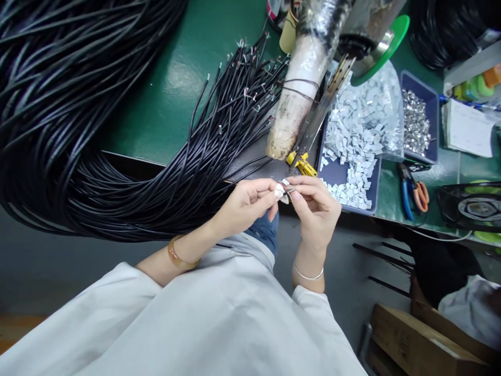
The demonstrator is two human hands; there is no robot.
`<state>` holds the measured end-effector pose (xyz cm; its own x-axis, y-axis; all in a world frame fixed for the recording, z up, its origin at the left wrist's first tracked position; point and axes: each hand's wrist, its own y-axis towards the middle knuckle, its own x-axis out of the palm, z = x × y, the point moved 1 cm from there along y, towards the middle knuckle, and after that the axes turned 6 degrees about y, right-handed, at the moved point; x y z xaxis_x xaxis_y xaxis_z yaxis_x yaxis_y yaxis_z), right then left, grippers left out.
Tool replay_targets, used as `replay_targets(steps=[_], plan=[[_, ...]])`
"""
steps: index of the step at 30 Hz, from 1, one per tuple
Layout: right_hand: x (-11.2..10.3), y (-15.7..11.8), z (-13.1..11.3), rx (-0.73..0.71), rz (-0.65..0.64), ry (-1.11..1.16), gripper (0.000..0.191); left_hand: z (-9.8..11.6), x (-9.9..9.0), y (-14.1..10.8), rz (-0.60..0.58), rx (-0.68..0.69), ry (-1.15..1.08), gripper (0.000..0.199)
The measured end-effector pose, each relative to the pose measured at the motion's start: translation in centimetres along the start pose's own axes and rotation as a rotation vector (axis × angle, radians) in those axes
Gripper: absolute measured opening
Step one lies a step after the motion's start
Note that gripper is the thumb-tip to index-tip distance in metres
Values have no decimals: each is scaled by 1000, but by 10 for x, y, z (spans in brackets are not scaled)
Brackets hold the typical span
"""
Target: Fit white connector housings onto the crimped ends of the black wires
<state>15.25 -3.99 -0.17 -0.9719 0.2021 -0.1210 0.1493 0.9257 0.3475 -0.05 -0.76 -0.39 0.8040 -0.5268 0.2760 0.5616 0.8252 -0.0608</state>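
Note:
Both my hands meet in front of my body near the table's front edge. My left hand (252, 203) is closed in a pinch, with white material (279, 192) at its fingertips; whether this is a finger wrap I cannot tell. A thin black cable end (287, 193) shows between the two hands. My right hand (318, 209) pinches at the same cable end with thumb and fingers, beside a small white piece (285, 182). The fingers partly hide the cable end. A large bundle of black cables (156, 183), with stripped coloured wire ends, lies to the left.
A wrapped white tube (289, 109) and a yellow tool (303, 164) stand ahead. On the right are a blue tray (374, 196) of white pieces, a bin (432, 120) of metal parts, and pliers (407, 196). A cardboard box (415, 339) and another person's sleeve (469, 305) are lower right.

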Motion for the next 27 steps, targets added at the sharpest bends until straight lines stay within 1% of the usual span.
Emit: replay_targets(steps=[2, 4, 7, 8, 9, 10, 11, 14, 15, 16, 18, 23, 25, 27], plan=[[-1, -1, 0, -7, 9, -8, 13, -1, 0, 0, -8, -6, 1, 35], [-3, -1, 2, 24, -19, 58, 11, 0, -1, 0, -4, -14, 8, 29], [-7, 2, 7, 135, -165, 232, 5, 2, -4, 0, -3, -14, 39, 24], [-8, 3, 8, 163, -212, 257, 6, 3, -5, 0, -12, -14, 53, 24], [-9, 4, 8, 175, -231, 255, 6, 4, -5, 0, -21, -20, 68, 24], [-9, 4, 6, 167, -212, 230, 5, 5, -6, 0, -24, -29, 80, 24], [-10, 5, 4, 142, -153, 192, 6, 6, -6, 1, -11, -40, 86, 23], [-9, 5, -4, 38, 122, 70, 12, 6, -7, 2, 89, -66, 70, 17], [-8, 4, -6, 12, 179, 38, 13, 6, -7, 2, 113, -70, 61, 18], [-7, 3, -7, -7, 203, 10, 13, 6, -7, 3, 127, -71, 55, 19], [-5, 3, -9, -24, 173, -40, 11, 7, -6, 3, 124, -69, 57, 18], [-3, 4, -5, 9, -1, -97, 12, 6, -3, 5, 107, -19, 78, 11], [-1, 4, -4, 5, -10, -114, 10, 3, -2, 4, 139, 26, 123, 9], [2, 2, -4, -41, 24, -183, 9, 0, 1, 3, 193, 63, 186, 8]])
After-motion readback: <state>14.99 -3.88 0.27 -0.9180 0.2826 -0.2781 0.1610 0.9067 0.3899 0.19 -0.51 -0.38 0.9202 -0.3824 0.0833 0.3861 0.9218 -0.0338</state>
